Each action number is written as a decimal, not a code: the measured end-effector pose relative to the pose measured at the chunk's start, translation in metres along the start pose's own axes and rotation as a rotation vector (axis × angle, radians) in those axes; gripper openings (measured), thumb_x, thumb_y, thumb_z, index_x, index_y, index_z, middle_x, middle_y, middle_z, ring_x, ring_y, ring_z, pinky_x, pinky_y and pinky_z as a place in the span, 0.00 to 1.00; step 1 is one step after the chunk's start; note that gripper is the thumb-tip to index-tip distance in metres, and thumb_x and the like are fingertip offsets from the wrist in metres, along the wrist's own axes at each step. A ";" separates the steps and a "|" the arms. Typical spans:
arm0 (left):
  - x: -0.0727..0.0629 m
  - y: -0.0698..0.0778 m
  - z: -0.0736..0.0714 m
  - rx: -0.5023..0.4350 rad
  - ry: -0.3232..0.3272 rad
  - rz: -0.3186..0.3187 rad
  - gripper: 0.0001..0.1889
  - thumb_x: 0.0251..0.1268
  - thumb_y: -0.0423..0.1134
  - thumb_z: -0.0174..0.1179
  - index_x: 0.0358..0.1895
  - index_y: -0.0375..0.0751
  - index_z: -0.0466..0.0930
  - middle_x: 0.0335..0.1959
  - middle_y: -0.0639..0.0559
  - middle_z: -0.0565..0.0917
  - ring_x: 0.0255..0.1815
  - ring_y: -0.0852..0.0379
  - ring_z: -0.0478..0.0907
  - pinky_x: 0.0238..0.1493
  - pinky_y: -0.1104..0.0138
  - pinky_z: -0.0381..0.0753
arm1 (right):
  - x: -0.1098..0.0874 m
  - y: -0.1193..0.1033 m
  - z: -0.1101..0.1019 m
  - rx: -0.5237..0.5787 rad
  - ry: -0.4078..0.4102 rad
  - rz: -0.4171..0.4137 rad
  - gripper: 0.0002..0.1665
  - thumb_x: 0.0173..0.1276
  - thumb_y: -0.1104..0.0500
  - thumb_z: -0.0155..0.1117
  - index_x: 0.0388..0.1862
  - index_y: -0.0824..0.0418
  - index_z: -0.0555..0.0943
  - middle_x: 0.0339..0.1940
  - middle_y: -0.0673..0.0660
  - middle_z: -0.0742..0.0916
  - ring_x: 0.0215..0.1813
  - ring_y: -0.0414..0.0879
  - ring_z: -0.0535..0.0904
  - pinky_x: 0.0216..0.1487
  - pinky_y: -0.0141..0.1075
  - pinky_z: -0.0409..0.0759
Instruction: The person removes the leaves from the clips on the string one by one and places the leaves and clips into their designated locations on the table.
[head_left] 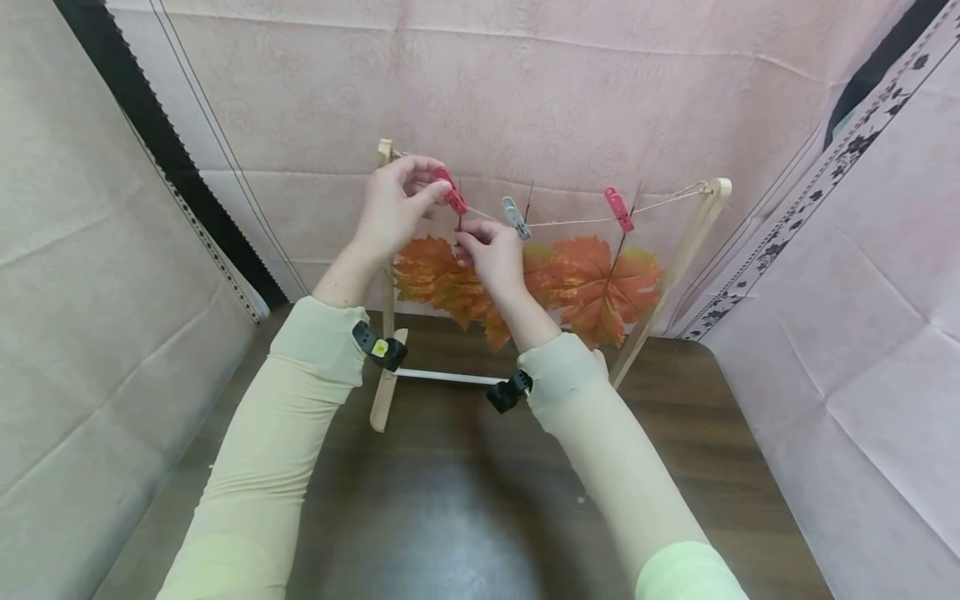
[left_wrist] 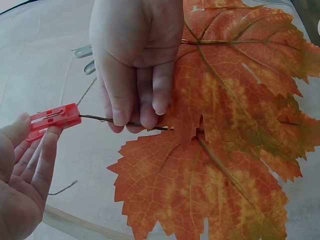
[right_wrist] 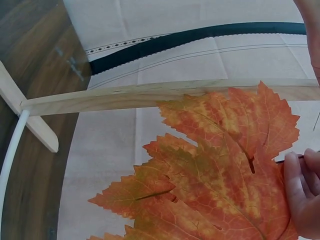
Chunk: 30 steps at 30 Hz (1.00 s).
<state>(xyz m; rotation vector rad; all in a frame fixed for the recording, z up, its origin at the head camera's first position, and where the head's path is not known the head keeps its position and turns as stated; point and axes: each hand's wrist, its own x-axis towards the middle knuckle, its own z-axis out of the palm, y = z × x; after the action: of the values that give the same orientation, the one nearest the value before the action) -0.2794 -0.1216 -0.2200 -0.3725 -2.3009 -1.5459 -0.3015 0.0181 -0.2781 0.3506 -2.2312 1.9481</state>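
Observation:
In the head view, my left hand (head_left: 390, 204) pinches a red clothespin (head_left: 452, 192) at the left part of a thin string (head_left: 573, 222). Just below it, my right hand (head_left: 495, 254) pinches the dark stem (left_wrist: 100, 118) of an orange artificial maple leaf (left_wrist: 200, 185). The left wrist view has the stem's upper end right at the tip of the clothespin. More orange leaves (head_left: 603, 287) hang to the right, overlapping one another. A grey clothespin (head_left: 516, 218) and a second red clothespin (head_left: 619, 210) sit on the string there, with stems at them.
The string runs between two wooden posts (head_left: 678, 267) of a stand. Its wooden foot (head_left: 381, 400) and a white crossbar (head_left: 450, 377) are low down, over a dark wood table (head_left: 420, 517). Pale cloth (head_left: 300, 100) hangs behind and at both sides.

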 end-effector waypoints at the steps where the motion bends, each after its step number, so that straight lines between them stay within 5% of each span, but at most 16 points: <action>1: -0.001 0.000 0.000 0.000 0.005 0.007 0.15 0.65 0.40 0.57 0.52 0.38 0.76 0.44 0.45 0.82 0.41 0.53 0.81 0.40 0.70 0.83 | 0.000 0.000 0.000 -0.010 -0.001 -0.001 0.10 0.64 0.66 0.61 0.41 0.72 0.82 0.33 0.63 0.85 0.28 0.40 0.80 0.31 0.30 0.84; 8: -0.007 0.000 -0.003 -0.042 0.045 0.039 0.15 0.63 0.39 0.59 0.51 0.37 0.77 0.44 0.43 0.83 0.36 0.58 0.81 0.39 0.71 0.83 | -0.001 0.005 0.001 -0.097 -0.029 -0.011 0.11 0.65 0.64 0.61 0.41 0.71 0.83 0.40 0.68 0.86 0.31 0.40 0.81 0.36 0.33 0.85; 16: -0.014 0.003 -0.007 -0.169 0.097 0.059 0.16 0.61 0.39 0.62 0.50 0.37 0.77 0.42 0.46 0.83 0.37 0.58 0.82 0.39 0.70 0.84 | -0.007 0.005 0.002 -0.285 -0.137 0.013 0.12 0.67 0.60 0.60 0.45 0.64 0.83 0.44 0.59 0.87 0.42 0.48 0.82 0.45 0.34 0.83; 30: -0.021 -0.009 -0.022 -0.376 0.191 0.022 0.10 0.59 0.35 0.63 0.42 0.35 0.79 0.30 0.58 0.84 0.32 0.64 0.82 0.31 0.73 0.83 | -0.020 0.018 0.013 -0.363 -0.219 0.002 0.11 0.66 0.58 0.62 0.43 0.62 0.84 0.44 0.56 0.87 0.48 0.46 0.81 0.49 0.36 0.79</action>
<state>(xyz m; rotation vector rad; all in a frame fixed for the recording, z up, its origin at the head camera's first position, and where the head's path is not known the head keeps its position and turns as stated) -0.2609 -0.1461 -0.2286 -0.3242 -1.8556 -1.9136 -0.2871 0.0093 -0.3024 0.5286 -2.6574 1.5221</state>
